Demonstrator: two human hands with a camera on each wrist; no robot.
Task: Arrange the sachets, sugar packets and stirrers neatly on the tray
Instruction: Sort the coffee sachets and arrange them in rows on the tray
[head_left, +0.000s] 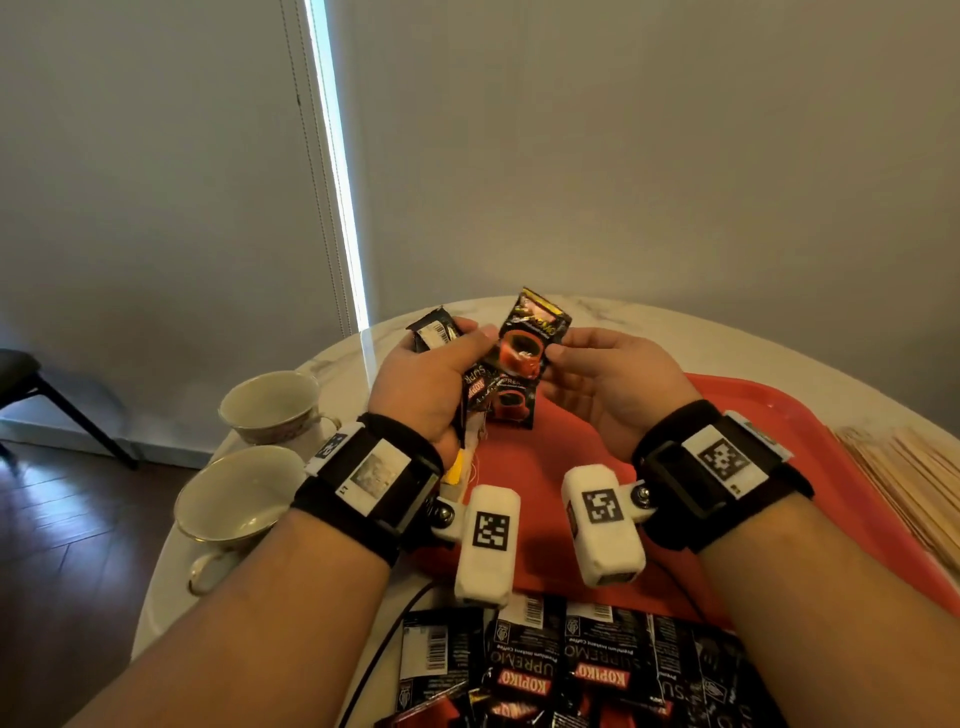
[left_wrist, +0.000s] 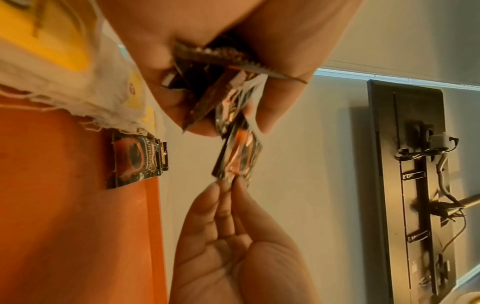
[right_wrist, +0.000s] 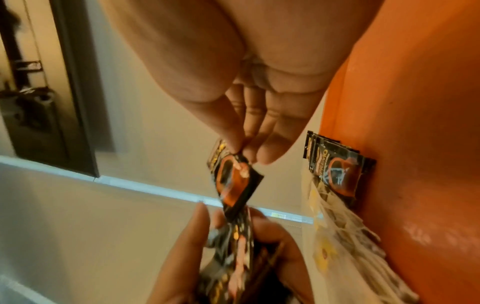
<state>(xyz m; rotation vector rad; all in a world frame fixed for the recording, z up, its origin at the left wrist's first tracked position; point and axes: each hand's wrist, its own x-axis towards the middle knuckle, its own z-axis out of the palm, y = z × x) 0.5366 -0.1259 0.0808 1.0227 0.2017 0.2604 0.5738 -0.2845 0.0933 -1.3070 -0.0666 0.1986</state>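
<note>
My left hand (head_left: 441, 364) grips a bunch of black coffee sachets (head_left: 434, 332) above the far left corner of the red tray (head_left: 779, 410). My right hand (head_left: 563, 353) pinches the edge of one sachet (head_left: 530, 338) with a red cup print, thumb against fingertips (right_wrist: 241, 152). That sachet's (right_wrist: 236, 181) other end reaches in among my left hand's fingers (right_wrist: 207, 246). A small stack of the same sachets (head_left: 511, 408) lies flat on the tray under both hands. White and yellow packets (head_left: 457, 467) lie beside the stack, partly hidden by my left wrist.
Wooden stirrers (head_left: 904, 483) lie along the tray's right side. Two cups (head_left: 270, 400) (head_left: 234, 499) stand left of the tray on the marble table. Several loose sachets (head_left: 571, 670) lie at the near edge. A dark stool (head_left: 31, 384) stands far left.
</note>
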